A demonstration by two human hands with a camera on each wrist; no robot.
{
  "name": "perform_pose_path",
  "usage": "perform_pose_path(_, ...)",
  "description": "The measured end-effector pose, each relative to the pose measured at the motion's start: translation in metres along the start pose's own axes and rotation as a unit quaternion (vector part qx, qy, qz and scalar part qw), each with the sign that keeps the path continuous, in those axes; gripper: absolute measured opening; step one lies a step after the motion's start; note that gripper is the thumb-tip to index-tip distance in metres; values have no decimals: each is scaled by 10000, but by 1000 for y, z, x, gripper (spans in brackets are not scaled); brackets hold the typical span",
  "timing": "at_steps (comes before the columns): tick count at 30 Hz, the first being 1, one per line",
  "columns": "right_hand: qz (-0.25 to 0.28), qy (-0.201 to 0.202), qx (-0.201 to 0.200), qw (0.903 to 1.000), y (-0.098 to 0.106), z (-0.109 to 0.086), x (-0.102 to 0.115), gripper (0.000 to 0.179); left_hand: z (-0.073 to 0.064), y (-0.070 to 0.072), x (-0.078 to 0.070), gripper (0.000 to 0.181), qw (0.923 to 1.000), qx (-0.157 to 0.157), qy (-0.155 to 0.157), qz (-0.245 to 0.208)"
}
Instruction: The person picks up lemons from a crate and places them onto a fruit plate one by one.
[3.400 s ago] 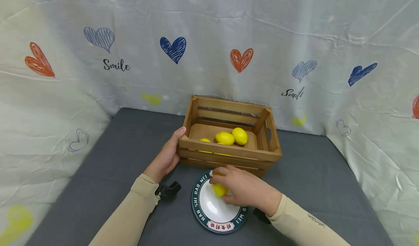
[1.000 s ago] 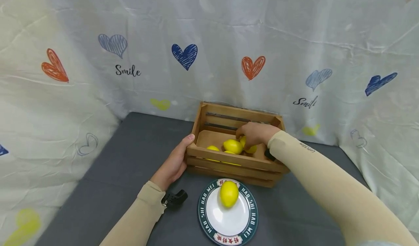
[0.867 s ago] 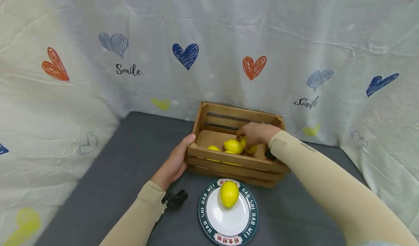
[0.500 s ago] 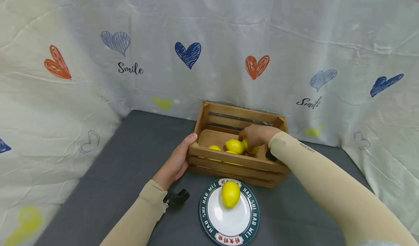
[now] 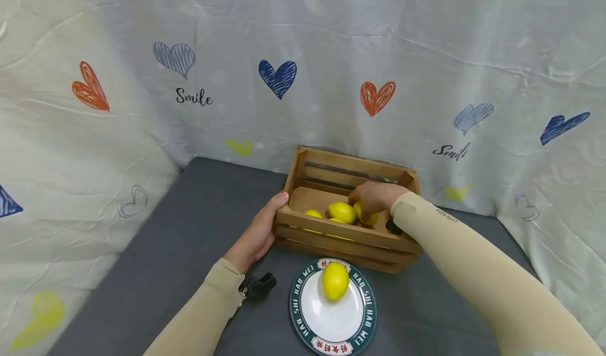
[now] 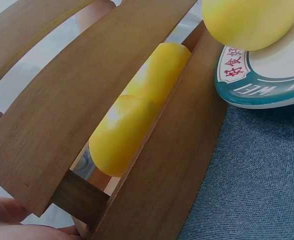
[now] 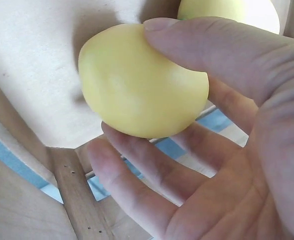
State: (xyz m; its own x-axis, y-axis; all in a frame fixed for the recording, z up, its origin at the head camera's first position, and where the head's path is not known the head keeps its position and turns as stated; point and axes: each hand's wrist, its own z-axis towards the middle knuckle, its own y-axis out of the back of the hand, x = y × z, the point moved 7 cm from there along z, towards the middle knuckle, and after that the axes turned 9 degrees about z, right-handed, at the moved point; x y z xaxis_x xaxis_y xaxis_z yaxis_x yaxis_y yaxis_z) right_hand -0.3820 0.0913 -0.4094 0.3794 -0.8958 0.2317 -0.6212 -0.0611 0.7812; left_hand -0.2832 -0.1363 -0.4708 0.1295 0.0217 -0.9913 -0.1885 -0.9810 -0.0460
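A slatted wooden crate (image 5: 347,235) holds several yellow lemons. My left hand (image 5: 258,235) grips its left end, the thumb lying at the top corner. Inside the crate, toward the right, my right hand (image 5: 376,196) reaches down to a lemon (image 7: 142,82). In the right wrist view the thumb and fingers pinch that lemon from opposite sides. Beside it in the crate rests another lemon (image 5: 342,212), and further lemons (image 6: 122,130) show through the front slats in the left wrist view. A single lemon (image 5: 335,281) lies on the white plate with a green lettered rim (image 5: 295,303).
The crate stands at the back of a dark grey table (image 5: 189,224), close to a pale curtain (image 5: 326,46) printed with hearts. The plate sits just in front of the crate. A black wrist strap (image 5: 259,285) sticks out beside the left wrist.
Earlier the right hand held a lemon over the plate. That lemon now lies there, and the right hand has moved into the crate and taken hold of another. The left hand stays put.
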Motion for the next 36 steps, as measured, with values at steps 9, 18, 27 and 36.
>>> perform_pose_path(9,-131,-73,-136,9998,8,-11,0,54,-1,0,0,88,10000,17,-26,-43)
perform_pose_path(18,226,-143,-488,9985,28,-38,5,57,1,-1,0,87,10000,49,48,36)
perform_pose_path(27,71,112,-702,9974,37,-70,18,50,3,-1,2,88,9999,58,95,34)
perform_pose_path(36,-154,449,-1062,9932,46,-102,32,48,3,-1,2,87,9999,131,94,-51)
